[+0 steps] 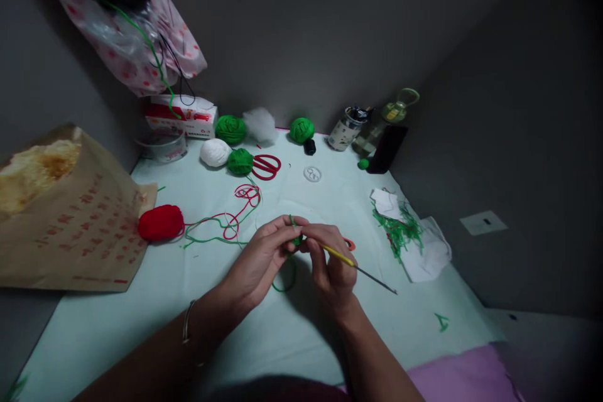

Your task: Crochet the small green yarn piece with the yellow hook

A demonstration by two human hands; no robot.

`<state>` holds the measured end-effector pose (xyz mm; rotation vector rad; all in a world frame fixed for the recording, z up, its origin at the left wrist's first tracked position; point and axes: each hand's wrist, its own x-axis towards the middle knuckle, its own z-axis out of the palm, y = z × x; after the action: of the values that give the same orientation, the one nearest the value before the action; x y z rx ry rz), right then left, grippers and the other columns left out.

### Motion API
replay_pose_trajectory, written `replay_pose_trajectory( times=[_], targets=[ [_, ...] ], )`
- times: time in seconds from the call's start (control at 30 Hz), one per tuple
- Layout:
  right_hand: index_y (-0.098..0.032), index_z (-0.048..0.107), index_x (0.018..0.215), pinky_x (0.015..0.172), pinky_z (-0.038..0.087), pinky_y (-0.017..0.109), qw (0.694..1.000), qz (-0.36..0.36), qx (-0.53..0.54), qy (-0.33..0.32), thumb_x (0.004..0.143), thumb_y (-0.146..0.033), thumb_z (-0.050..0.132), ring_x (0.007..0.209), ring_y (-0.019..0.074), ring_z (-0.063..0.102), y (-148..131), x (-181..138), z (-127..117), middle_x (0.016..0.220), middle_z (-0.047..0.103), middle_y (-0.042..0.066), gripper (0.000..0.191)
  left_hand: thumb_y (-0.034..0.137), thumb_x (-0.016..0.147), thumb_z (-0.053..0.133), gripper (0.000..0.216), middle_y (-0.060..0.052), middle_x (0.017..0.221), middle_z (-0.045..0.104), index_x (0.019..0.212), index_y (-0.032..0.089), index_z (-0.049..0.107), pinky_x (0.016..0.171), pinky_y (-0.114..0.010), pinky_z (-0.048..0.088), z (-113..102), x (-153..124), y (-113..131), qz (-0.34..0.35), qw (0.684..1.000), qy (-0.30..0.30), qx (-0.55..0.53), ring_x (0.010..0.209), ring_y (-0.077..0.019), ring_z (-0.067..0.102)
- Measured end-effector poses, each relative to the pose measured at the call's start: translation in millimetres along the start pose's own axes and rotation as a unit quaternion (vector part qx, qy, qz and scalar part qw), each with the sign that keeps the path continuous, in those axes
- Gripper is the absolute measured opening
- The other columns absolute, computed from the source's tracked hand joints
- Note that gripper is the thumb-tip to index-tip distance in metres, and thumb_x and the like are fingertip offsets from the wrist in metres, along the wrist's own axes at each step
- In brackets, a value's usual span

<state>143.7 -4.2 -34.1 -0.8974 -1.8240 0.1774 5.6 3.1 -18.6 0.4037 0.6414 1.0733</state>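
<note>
**Green yarn piece (296, 240) in hand, above mid-table (405, 333)**

Piece: small, mostly hidden by fingers, exact shape unreadable. Green strand (282, 291) loops below it.

Left hand (261, 255): narrow pinch on the piece. Right hand (334, 264): closed round the crochet hook (335, 254), yellow grip, metal shaft angled down-right, away from the piece. Can't tell if right fingertips touch yarn.

Surface: pale cover. Red yarn ball (161, 223) beside paper bag (94, 226), left. White ball (215, 153), green ball (240, 162), red scissor handles (267, 167) further back. Green scraps (399, 232) right. Grey walls (282, 25), dim light.
</note>
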Motion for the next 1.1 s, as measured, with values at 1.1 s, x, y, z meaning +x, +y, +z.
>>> replay_pose_trajectory(
  times=[1.1],
  targets=[
    [-0.022,0.073,0.094,0.057,0.057,0.03,0.921,0.224,0.301,0.105,0.099,-0.022,0.054,0.063,0.0127,0.064,-5,9,-20,0.087,0.067,0.004,0.02,0.014,0.082,0.075,0.036,0.006,0.073,0.054,0.118,0.02,0.075,0.084,-0.028,0.046,13,-11,14,0.009,0.999,0.002,0.051,0.053,-0.0031,0.033]
  ],
)
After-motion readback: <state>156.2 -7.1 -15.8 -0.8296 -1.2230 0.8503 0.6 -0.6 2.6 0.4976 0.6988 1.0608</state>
